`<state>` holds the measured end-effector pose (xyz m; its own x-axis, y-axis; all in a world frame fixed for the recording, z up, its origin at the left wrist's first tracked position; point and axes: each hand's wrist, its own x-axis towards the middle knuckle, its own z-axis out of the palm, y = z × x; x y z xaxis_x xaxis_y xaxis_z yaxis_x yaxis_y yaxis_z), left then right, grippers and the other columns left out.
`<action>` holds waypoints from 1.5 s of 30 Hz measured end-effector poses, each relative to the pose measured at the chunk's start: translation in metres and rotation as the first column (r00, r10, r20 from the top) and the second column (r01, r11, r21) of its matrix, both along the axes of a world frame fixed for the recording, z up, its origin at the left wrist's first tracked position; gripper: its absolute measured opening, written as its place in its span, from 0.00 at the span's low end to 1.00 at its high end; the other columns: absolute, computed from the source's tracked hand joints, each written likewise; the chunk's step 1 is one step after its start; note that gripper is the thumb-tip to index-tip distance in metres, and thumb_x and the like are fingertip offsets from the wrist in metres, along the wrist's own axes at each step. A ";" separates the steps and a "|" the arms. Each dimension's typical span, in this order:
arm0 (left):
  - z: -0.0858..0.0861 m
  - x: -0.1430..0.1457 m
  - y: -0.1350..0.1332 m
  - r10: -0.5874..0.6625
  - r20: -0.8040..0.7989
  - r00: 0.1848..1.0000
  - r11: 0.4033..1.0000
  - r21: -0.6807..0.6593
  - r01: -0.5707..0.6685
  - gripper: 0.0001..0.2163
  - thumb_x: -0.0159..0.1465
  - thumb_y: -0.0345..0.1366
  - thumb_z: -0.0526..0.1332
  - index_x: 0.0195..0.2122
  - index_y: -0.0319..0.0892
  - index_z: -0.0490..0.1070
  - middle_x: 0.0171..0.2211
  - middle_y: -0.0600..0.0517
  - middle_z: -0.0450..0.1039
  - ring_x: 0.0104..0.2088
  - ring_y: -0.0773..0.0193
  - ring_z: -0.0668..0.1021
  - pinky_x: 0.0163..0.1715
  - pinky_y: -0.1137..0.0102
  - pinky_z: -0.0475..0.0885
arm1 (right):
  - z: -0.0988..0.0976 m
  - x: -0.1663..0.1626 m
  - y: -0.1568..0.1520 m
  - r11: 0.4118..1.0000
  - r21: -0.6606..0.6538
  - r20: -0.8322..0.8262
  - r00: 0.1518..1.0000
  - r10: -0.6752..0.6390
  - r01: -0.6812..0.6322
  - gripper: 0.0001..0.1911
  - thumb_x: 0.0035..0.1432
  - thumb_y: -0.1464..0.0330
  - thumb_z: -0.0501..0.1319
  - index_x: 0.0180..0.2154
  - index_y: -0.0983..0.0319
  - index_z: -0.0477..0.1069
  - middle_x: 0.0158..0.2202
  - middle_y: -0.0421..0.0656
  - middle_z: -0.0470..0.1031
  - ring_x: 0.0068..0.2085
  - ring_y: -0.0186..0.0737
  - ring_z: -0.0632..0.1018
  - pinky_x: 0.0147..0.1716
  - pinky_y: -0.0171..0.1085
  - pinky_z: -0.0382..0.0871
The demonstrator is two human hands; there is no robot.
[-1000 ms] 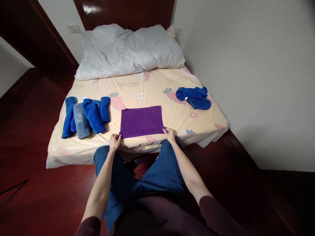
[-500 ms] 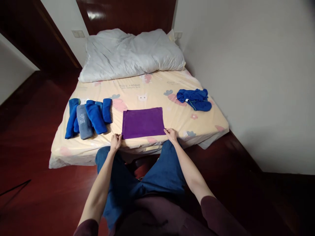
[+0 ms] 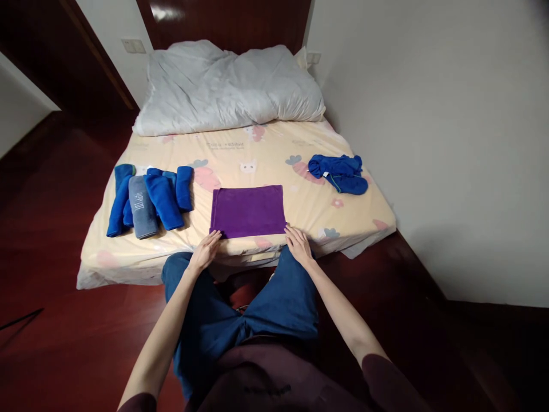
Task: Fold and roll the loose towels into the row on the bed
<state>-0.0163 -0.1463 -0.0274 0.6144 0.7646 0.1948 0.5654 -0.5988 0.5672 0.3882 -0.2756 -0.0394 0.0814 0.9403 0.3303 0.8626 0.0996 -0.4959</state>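
Observation:
A purple towel (image 3: 248, 210) lies flat, folded into a rectangle, near the front edge of the bed (image 3: 266, 151). My left hand (image 3: 206, 250) rests open at the towel's near left corner, fingertips touching its edge. My right hand (image 3: 298, 246) lies open at the near right corner, fingers stretched toward the cloth. Neither hand grips the towel.
Several rolled blue towels and one grey roll (image 3: 148, 198) lie at the bed's left. A crumpled blue cloth (image 3: 338, 172) sits at the right. A white duvet (image 3: 227, 86) covers the head end. A wall stands on the right; dark red floor surrounds the bed.
Both hands have let go of the towel's near corners and now lie flat and open at its front edge. The towel has stayed in place.

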 end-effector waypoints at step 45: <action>0.004 -0.031 0.013 -0.012 -0.172 0.985 0.997 -0.078 -0.001 0.27 0.51 0.22 0.53 0.49 0.46 0.79 0.51 0.49 0.77 0.55 0.55 0.73 0.60 0.59 0.70 | -0.022 0.006 0.015 0.995 -0.085 -0.169 0.983 -0.073 0.060 0.22 0.55 0.78 0.57 0.47 0.56 0.80 0.50 0.47 0.72 0.50 0.45 0.76 0.55 0.46 0.72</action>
<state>-0.0473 -0.1336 -0.0232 0.6377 0.7699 0.0255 0.6557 -0.5599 0.5065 0.3942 -0.2606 -0.0618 0.1936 0.9535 0.2312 0.7674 -0.0004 -0.6411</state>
